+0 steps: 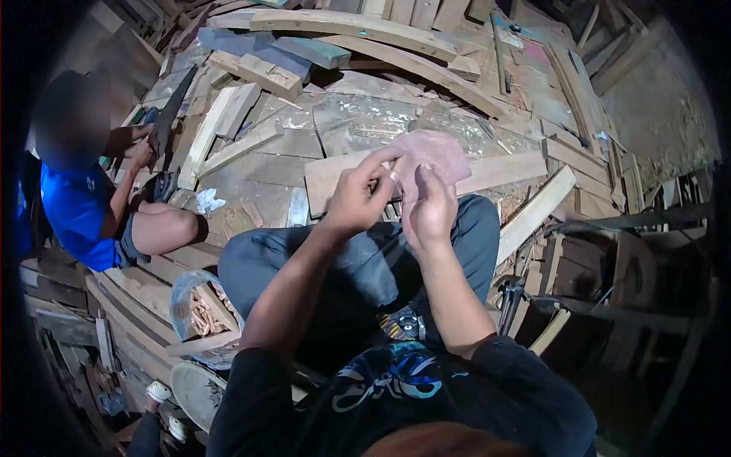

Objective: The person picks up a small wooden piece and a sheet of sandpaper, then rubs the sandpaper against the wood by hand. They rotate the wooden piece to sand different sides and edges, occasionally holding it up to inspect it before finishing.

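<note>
A thin, pale pink sheet (pixel 438 152), bent and limp like paper or cloth, is held up in front of my knees. My left hand (pixel 362 190) pinches its left edge between thumb and curled fingers. From the lower side my right hand (pixel 430 212) grips the sheet, its thumb pressed on the face and the other fingers partly hidden behind. Behind both hands a smooth wooden board (pixel 506 171) lies crosswise just beyond my crossed legs.
At the left another person in a blue shirt (pixel 72 206) sits holding a handsaw (pixel 173 114). Curved timbers (pixel 358 29) are stacked at the back. A plastic tub (pixel 183 305) with wood shavings and a round basin (pixel 194 392) stand beside my left leg. Offcuts litter the floor.
</note>
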Demonstrator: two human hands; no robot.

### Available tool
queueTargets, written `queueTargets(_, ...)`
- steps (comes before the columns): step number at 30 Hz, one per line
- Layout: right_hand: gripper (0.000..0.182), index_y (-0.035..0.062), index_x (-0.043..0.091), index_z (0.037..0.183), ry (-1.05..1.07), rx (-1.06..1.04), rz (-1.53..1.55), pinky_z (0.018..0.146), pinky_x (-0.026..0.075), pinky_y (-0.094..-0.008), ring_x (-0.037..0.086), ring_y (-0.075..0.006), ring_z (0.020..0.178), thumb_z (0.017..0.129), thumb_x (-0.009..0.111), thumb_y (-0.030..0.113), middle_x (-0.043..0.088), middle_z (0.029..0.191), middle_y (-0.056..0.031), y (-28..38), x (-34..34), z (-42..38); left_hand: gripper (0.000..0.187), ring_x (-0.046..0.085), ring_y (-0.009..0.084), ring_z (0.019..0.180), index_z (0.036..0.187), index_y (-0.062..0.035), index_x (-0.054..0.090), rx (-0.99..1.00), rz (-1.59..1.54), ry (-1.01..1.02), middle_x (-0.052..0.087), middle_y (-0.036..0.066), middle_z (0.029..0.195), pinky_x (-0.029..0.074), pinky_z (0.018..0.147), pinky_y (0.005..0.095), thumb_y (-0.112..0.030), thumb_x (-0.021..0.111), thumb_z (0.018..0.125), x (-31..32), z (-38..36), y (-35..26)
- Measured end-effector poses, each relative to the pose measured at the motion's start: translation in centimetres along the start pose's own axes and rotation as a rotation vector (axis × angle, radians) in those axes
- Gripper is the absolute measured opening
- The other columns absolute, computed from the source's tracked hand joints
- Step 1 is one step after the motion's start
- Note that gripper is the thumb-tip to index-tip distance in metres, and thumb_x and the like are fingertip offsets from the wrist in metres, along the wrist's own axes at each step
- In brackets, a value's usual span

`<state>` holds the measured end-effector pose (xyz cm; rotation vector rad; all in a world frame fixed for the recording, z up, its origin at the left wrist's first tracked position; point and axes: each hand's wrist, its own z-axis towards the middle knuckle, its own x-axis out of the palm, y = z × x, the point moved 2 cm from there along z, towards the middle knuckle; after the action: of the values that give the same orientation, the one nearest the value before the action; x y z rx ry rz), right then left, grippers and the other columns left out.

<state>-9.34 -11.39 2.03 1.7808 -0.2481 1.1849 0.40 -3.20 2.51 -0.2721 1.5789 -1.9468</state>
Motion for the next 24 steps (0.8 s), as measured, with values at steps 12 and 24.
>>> queueTargets(12, 0.022, -0.0003, 0.051, 0.117, -0.092, -0.08, 0.017, 0.082, 0.051, -0.0332, 0.059, -0.0185, 0.096, 0.096, 0.046, 0.002, 0.058, 0.107, -0.0097, 0.6, -1.5, 0.0, 0.032, 0.068, 0.0144, 0.088, 0.124, -0.0023, 0.058, -0.026, 0.141, 0.17, 0.069, 0.012, 0.103, 0.051, 0.078, 0.0283, -0.003, 0.054, 0.092, 0.9, -0.3, -0.8)
queueTargets(24, 0.022, -0.0016, 0.052, 0.116, -0.158, -0.063, -0.071, 0.086, 0.051, -0.0334, 0.061, -0.021, 0.097, 0.096, 0.046, 0.003, 0.06, 0.105, -0.0114, 0.1, -2.3, 0.0, 0.04, 0.063, 0.0102, 0.068, 0.127, -0.0034, 0.056, 0.071, 0.143, 0.156, 0.066, 0.011, 0.076, 0.05, 0.067, 0.0275, -0.004, 0.059, 0.087, 1.1, -0.1, 0.3)
